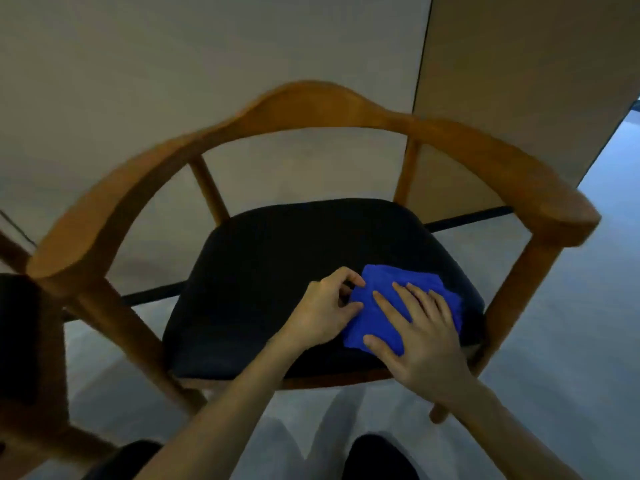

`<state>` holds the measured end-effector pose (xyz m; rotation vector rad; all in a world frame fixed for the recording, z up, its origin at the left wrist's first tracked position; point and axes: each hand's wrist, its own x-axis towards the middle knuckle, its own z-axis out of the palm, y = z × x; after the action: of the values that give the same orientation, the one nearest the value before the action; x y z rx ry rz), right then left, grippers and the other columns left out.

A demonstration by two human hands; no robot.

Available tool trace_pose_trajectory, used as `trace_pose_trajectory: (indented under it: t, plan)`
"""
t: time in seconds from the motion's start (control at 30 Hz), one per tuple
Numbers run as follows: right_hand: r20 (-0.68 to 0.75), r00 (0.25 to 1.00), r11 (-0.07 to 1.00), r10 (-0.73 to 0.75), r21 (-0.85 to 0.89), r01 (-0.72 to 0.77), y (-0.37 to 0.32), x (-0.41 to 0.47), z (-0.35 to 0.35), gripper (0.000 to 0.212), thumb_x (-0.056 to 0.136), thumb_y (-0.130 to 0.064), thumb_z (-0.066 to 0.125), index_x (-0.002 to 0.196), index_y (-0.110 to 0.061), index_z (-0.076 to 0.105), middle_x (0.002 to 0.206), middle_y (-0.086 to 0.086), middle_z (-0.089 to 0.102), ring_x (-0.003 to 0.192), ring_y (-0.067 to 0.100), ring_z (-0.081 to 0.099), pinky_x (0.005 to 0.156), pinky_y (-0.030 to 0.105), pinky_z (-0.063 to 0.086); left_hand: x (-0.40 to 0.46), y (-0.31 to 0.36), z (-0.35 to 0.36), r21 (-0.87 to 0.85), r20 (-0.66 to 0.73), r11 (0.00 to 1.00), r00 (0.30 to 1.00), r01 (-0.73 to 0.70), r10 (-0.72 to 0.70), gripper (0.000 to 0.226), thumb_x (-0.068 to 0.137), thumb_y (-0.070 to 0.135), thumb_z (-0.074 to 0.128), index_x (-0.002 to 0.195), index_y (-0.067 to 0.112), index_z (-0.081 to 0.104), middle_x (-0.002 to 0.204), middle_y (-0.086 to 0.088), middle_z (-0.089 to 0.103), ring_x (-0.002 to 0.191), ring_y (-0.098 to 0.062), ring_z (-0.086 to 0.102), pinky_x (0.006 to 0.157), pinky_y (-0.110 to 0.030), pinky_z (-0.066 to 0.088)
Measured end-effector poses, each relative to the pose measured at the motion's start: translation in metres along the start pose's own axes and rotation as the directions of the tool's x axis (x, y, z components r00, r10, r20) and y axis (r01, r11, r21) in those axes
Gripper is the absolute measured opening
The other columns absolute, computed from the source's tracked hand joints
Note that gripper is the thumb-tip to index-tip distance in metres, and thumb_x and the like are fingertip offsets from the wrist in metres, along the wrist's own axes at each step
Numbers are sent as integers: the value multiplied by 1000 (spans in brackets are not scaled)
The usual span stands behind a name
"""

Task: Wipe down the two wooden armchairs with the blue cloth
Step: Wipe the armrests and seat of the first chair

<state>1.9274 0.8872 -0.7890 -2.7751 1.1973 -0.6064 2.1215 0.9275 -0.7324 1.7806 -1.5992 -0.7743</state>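
A wooden armchair (pixel 311 109) with a curved back rail and a black seat cushion (pixel 263 271) stands in front of me. The blue cloth (pixel 384 296) lies folded on the front right of the cushion. My right hand (pixel 419 334) lies flat on the cloth with its fingers spread and straight. My left hand (pixel 329 306) pinches the cloth's left edge between thumb and curled fingers. Part of a second wooden armchair (pixel 31 341) with a dark seat shows at the left edge.
A beige wall (pixel 207 64) rises directly behind the chair, with a black baseboard (pixel 467 218) at its foot. The grey floor (pixel 588 306) opens to the right. My dark shoes (pixel 377 459) show at the bottom.
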Motion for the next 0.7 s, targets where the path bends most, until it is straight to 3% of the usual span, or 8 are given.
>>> trace_pose_trajectory:
  t: [0.1, 0.23, 0.37, 0.43, 0.57, 0.7]
  plan:
    - [86, 996, 999, -34, -8, 35, -27, 6, 6, 70, 90, -73, 25, 142, -31, 44, 146, 6, 47, 136, 28, 40, 112, 53, 24, -24, -14, -19, 58, -25, 997, 999, 48, -47, 32, 91, 21, 63, 118, 35, 52, 109, 12, 55, 91, -4, 61, 73, -21, 54]
    - [140, 979, 989, -150, 3, 151, -73, 17, 16, 68, 89, -72, 30, 142, -32, 43, 148, 5, 45, 137, 28, 38, 111, 52, 18, -61, -32, -47, 119, -102, 987, 990, 110, -98, 31, 89, 17, 63, 115, 30, 51, 98, 8, 59, 79, -7, 64, 66, -21, 55]
    - [169, 952, 966, -257, 59, 250, -124, 27, 28, 70, 86, -72, 36, 145, -35, 37, 151, 6, 41, 140, 30, 33, 112, 54, 17, -93, -50, -81, 232, -199, 942, 959, 244, -199, 24, 93, 13, 54, 109, 31, 51, 95, 5, 65, 82, -7, 65, 74, -28, 57]
    - [166, 933, 947, -321, 70, 313, -148, 33, 35, 70, 86, -72, 39, 145, -34, 37, 151, 9, 42, 139, 33, 35, 111, 55, 16, -106, -58, -99, 290, -301, 916, 935, 276, -186, 29, 92, 6, 50, 104, 32, 53, 99, 10, 63, 87, -4, 61, 80, -25, 55]
    - [181, 891, 909, -416, 59, 412, -193, 49, 49, 72, 85, -69, 42, 146, -31, 37, 150, 15, 41, 140, 38, 33, 114, 58, 17, -127, -62, -128, 266, -497, 928, 862, 259, -98, 30, 91, 1, 50, 107, 26, 58, 105, 8, 63, 96, -4, 62, 80, -17, 50]
    - [325, 817, 867, -477, 21, 498, -239, 68, 60, 77, 93, -66, 30, 153, -27, 2, 162, 18, 2, 148, 41, -3, 114, 63, -4, -137, -59, -137, 199, -592, 956, 804, 213, -56, 32, 90, -2, 53, 104, 26, 58, 104, 6, 65, 95, -4, 66, 81, -24, 56]
